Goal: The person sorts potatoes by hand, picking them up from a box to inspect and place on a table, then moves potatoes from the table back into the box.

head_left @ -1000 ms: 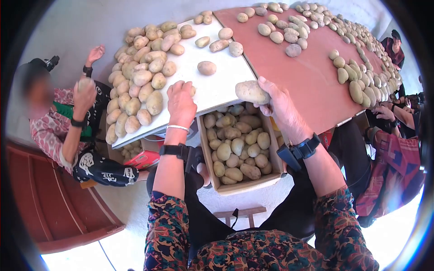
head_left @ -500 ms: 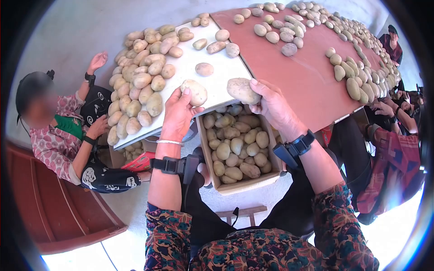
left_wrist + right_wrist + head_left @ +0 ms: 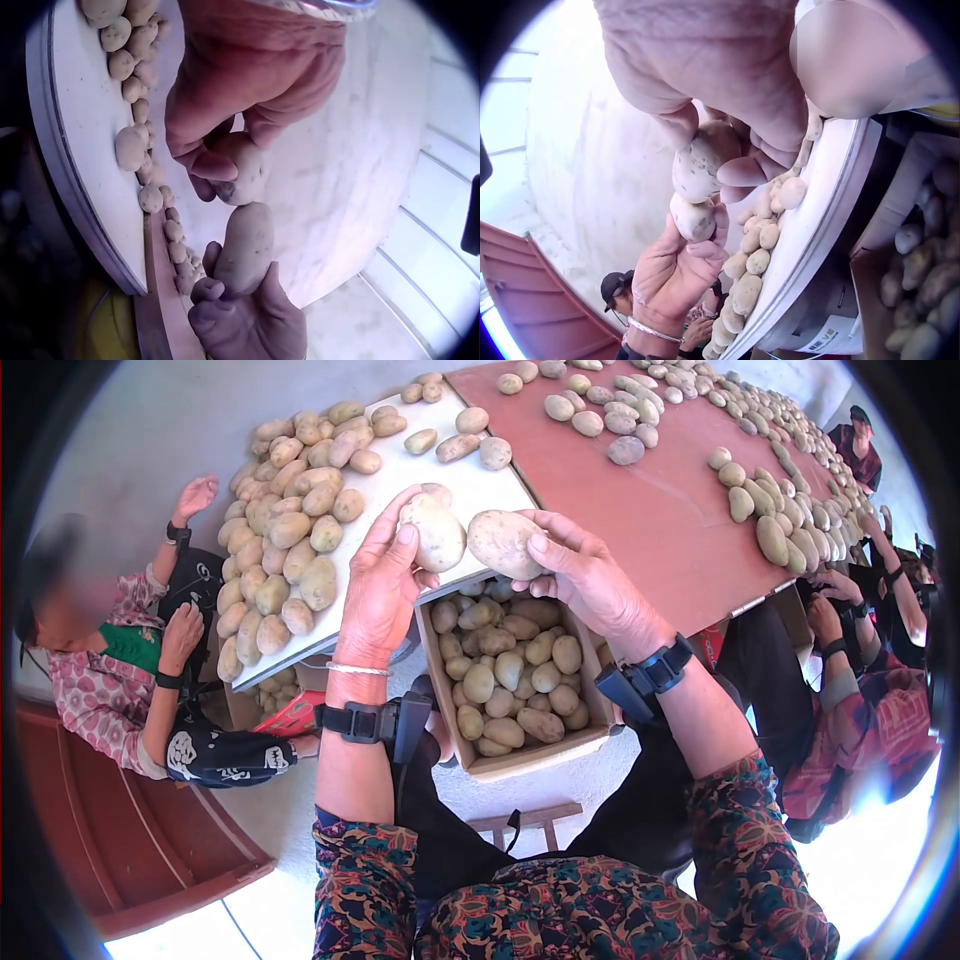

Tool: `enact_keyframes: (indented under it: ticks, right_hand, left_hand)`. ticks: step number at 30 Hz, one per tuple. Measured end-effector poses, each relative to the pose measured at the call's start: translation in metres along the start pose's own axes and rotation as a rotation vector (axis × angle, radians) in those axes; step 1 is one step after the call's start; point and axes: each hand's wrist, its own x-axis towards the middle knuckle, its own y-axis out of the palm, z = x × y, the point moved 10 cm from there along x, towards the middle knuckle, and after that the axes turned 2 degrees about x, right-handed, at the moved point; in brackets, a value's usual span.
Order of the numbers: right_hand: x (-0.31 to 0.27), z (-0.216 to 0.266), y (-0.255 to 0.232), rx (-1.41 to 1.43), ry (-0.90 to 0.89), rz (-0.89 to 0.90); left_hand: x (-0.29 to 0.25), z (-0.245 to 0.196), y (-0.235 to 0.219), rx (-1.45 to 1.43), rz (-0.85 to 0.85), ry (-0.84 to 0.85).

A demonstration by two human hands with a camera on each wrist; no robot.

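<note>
My left hand (image 3: 378, 592) grips a pale potato (image 3: 434, 534), its thumb across the near side. Close beside it, my right hand (image 3: 592, 578) holds a second potato (image 3: 505, 544) between thumb and fingers. Both are raised above the front edge of the white tabletop (image 3: 420, 480). Seen from the left wrist, my left hand (image 3: 251, 82) pinches its potato (image 3: 244, 169) right by the end of the other potato (image 3: 249, 244). The right wrist view has my right hand (image 3: 712, 67) curled round its potato (image 3: 702, 161); whether the two potatoes touch, I cannot tell.
A cardboard box (image 3: 600, 732) of potatoes stands below, between my knees. Potatoes are heaped on the white table's left side (image 3: 290, 528) and across the red tabletop (image 3: 600, 480). One person (image 3: 110, 660) sits at left; others are at right.
My left hand has picked up a potato from the white table and brought it up beside the one in my right hand. My right hand has moved left with its potato.
</note>
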Motion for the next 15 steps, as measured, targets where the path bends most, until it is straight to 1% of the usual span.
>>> enact_keyframes:
  ticks: [6,8,12,14,15]
  right_hand:
    - [0.001,0.0,-0.003,-0.017,-0.029,0.009]
    - [0.001,0.001,-0.003,-0.026,-0.041,0.0]
    - [0.001,0.001,-0.002,-0.009,-0.068,-0.004]
    - [0.002,0.001,-0.003,-0.002,-0.074,-0.008]
    - [0.001,0.002,-0.003,0.006,-0.072,0.001]
  left_hand:
    - [-0.004,-0.011,0.006,0.115,-0.009,0.068]
    - [-0.005,-0.015,0.01,0.25,0.031,0.126]
    - [-0.006,-0.017,0.013,0.274,0.05,0.148]
    - [-0.004,-0.015,0.008,0.199,-0.012,0.121]
    - [-0.005,-0.014,0.009,0.2,-0.012,0.122]
